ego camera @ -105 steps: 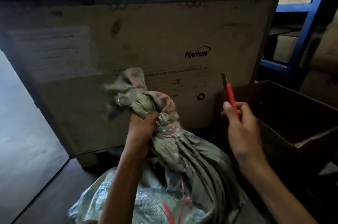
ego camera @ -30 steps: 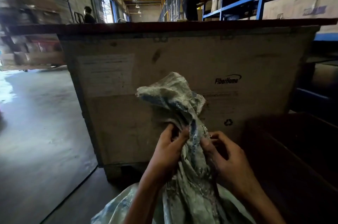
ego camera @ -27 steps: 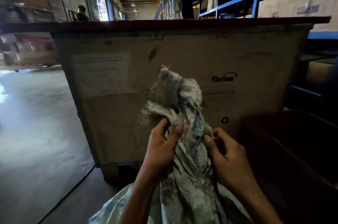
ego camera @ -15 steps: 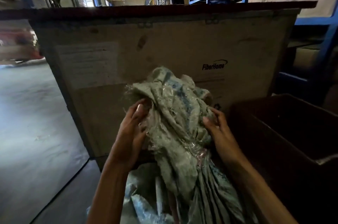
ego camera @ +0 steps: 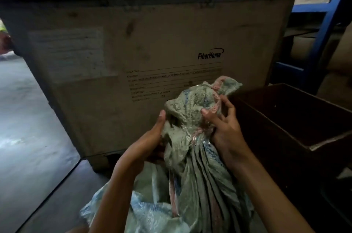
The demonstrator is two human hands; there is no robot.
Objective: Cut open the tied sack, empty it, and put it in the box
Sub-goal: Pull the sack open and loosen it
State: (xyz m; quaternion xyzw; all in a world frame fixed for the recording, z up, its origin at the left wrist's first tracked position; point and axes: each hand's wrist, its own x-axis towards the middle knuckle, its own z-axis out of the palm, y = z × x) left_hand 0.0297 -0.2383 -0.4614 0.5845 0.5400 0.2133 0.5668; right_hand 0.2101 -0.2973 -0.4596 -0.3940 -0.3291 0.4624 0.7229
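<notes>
A dirty grey-green woven sack (ego camera: 202, 171) stands in front of me, its gathered neck pulled up between my hands. My left hand (ego camera: 146, 143) grips the neck from the left, thumb up against the cloth. My right hand (ego camera: 224, 130) clutches the neck from the right, fingers dug into the folds near a pink strip. The top of the sack (ego camera: 198, 97) flops open toward the right. An open dark cardboard box (ego camera: 297, 118) sits at my right, touching the sack. No cutter is in view.
A large plywood crate (ego camera: 152, 46) marked FiberHome fills the view right behind the sack. Blue shelving (ego camera: 323, 23) with cartons stands at the right. Concrete floor (ego camera: 28, 128) stretches along the left.
The red cutter held 3.5 s ago is gone from my right hand. Both hands now work the sack's neck, which has come lower and spread wider toward the right.
</notes>
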